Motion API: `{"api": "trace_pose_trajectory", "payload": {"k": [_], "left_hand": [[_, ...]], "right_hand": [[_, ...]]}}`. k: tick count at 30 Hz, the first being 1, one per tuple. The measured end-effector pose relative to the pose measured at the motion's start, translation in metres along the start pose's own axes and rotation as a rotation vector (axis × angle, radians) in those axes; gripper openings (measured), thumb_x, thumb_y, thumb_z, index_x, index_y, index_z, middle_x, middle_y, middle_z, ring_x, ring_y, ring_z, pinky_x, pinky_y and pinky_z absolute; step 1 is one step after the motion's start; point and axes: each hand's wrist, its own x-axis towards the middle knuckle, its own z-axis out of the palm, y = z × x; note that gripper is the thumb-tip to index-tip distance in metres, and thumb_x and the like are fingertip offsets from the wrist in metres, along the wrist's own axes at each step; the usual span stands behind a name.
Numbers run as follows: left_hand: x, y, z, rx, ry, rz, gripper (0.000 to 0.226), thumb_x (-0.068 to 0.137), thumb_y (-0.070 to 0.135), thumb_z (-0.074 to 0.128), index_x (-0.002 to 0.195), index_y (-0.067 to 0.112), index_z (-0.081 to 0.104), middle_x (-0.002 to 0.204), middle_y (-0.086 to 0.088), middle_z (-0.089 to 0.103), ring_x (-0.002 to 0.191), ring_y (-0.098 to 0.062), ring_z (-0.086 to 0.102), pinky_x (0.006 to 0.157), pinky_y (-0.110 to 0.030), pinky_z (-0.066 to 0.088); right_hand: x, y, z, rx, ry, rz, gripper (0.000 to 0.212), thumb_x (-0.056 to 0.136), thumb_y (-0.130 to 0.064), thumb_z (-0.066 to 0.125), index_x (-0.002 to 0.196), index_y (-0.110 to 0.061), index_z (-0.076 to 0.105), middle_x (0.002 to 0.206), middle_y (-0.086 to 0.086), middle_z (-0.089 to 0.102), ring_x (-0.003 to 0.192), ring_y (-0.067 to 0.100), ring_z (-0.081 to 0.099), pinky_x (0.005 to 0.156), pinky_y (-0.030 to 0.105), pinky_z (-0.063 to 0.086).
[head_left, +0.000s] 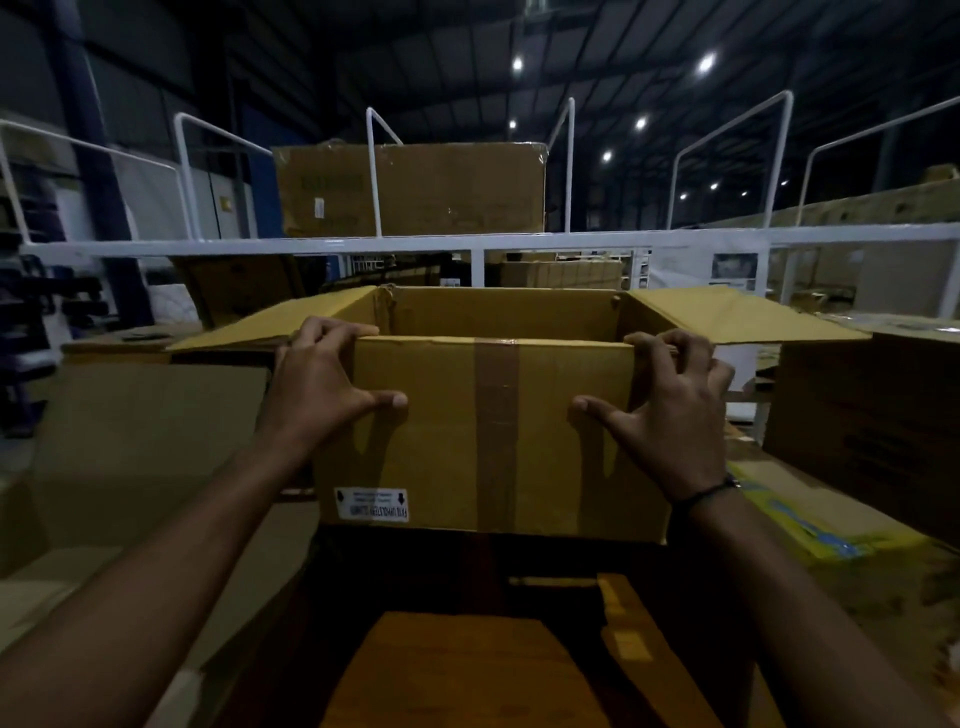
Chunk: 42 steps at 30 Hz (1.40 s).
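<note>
My left hand (322, 384) and right hand (670, 405) grip the near top corners of the open cardboard box (493, 441). My fingers hook over the rim and my thumbs press its taped face, probably to steady or lift it. The box sits straight ahead, flaps splayed sideways, below the white rack (519, 242).

Plain yellow-brown cardboard for box (441, 457). Darker brown, unpatterned, for tape strip (497, 415) down near face. White with black print for label (371, 504) at lower left of near face. Black for wristband (706, 493) at right. White for rack frame (519, 242), far. Dull brown for far carton (410, 189). Blue for column (265, 192), far left. Yellow with blue print for flat carton (810, 525), near right.
</note>
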Motion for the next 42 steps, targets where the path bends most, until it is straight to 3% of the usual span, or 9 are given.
{"api": "trace_pose_trajectory", "payload": {"k": [13, 19, 31, 42], "left_hand": [[0.039, 0.012, -0.099, 0.123, 0.137, 0.062, 0.090, 0.059, 0.040, 0.095, 0.139, 0.024, 0.057, 0.139, -0.009, 0.047, 0.128, -0.030, 0.045, 0.092, -0.047, 0.048], [0.029, -0.022, -0.143, 0.192, 0.150, 0.017, 0.090, 0.057, 0.040, 0.097, 0.136, 0.025, 0.059, 0.137, -0.009, 0.049, 0.126, -0.031, 0.048, 0.091, -0.049, 0.050], [-0.013, -0.185, -0.235, 0.254, 0.094, -0.061, 0.090, 0.057, 0.040, 0.097, 0.137, 0.026, 0.059, 0.138, -0.007, 0.048, 0.128, -0.030, 0.048, 0.095, -0.051, 0.051], [-0.021, -0.337, -0.314, 0.297, 0.039, -0.080, 0.092, 0.056, 0.041, 0.097, 0.138, 0.024, 0.059, 0.138, -0.010, 0.048, 0.126, -0.033, 0.048, 0.089, -0.047, 0.048]], "right_hand": [[0.059, -0.063, -0.002, 0.132, 0.084, -0.046, 0.089, 0.065, -0.080, 0.070, 0.137, -0.032, 0.047, 0.144, 0.009, 0.036, 0.124, 0.041, 0.038, 0.084, 0.056, 0.054], [0.054, -0.114, 0.022, 0.188, 0.031, -0.054, 0.089, 0.065, -0.081, 0.071, 0.136, -0.033, 0.048, 0.147, 0.010, 0.035, 0.126, 0.043, 0.036, 0.085, 0.052, 0.051], [-0.017, -0.277, 0.106, 0.257, -0.080, -0.057, 0.088, 0.067, -0.076, 0.076, 0.138, -0.032, 0.047, 0.147, 0.010, 0.033, 0.125, 0.043, 0.034, 0.094, 0.054, 0.046], [-0.065, -0.427, 0.181, 0.254, -0.134, -0.005, 0.088, 0.065, -0.078, 0.075, 0.135, -0.034, 0.045, 0.145, 0.008, 0.033, 0.123, 0.040, 0.038, 0.085, 0.052, 0.052]]}}
